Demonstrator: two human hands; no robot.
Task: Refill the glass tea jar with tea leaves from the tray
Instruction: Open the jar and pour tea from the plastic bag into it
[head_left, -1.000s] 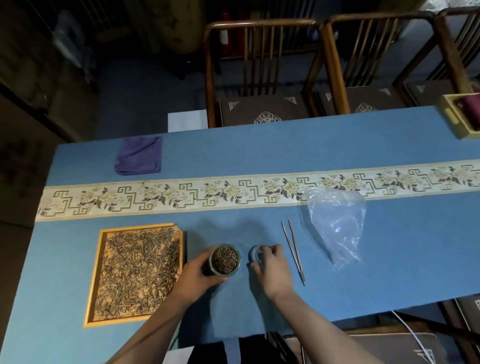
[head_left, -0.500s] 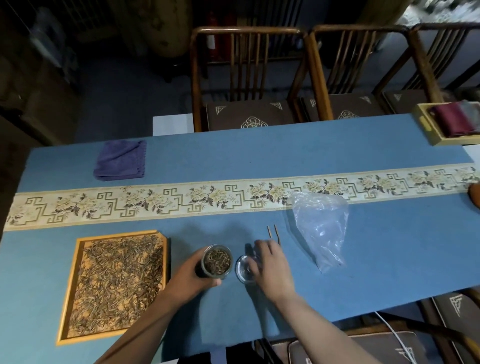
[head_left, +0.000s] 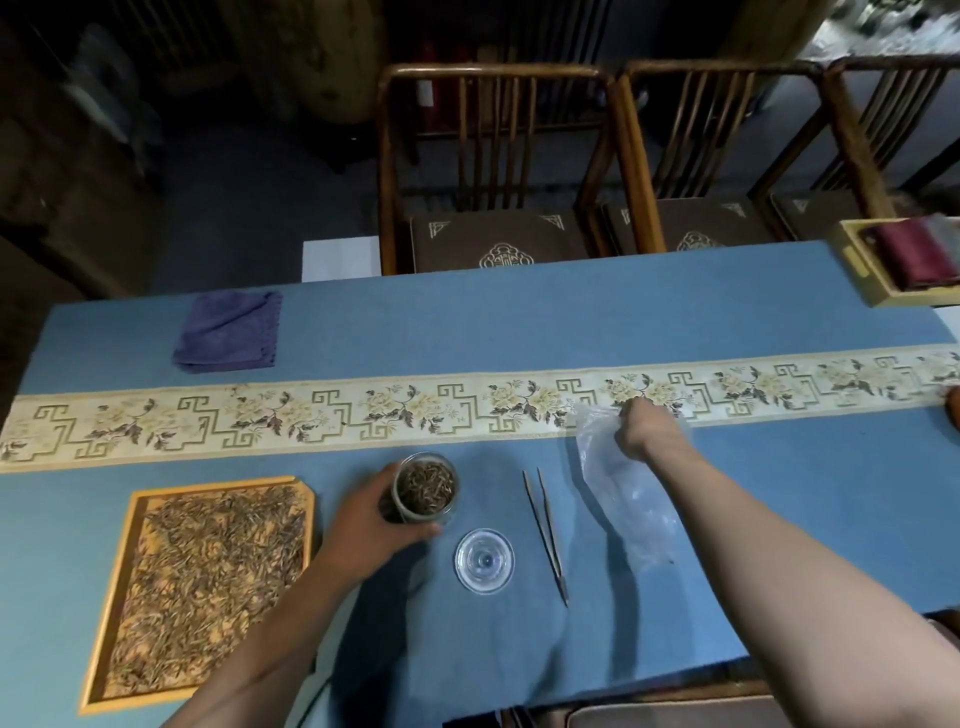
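From my remote view, R hand (head_left: 647, 428) lies on the clear plastic bag (head_left: 626, 499) w/ fingers hidden; I cannot tell its grip. L hand (head_left: 363, 525) wraps the glass tea jar (head_left: 425, 491), open-topped, partly full of dark leaves, near the table (head_left: 519, 322) front edge. Just left: wooden tray (head_left: 111, 592) of tea leaves (head_left: 208, 577). Glass lid (head_left: 484, 560) & tweezers (head_left: 545, 535) lie right of jar.

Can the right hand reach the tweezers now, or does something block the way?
Probably yes. The right hand is on the plastic bag, and the tweezers lie bare on the cloth just beside that bag, with nothing over them; the lid sits on their other side.
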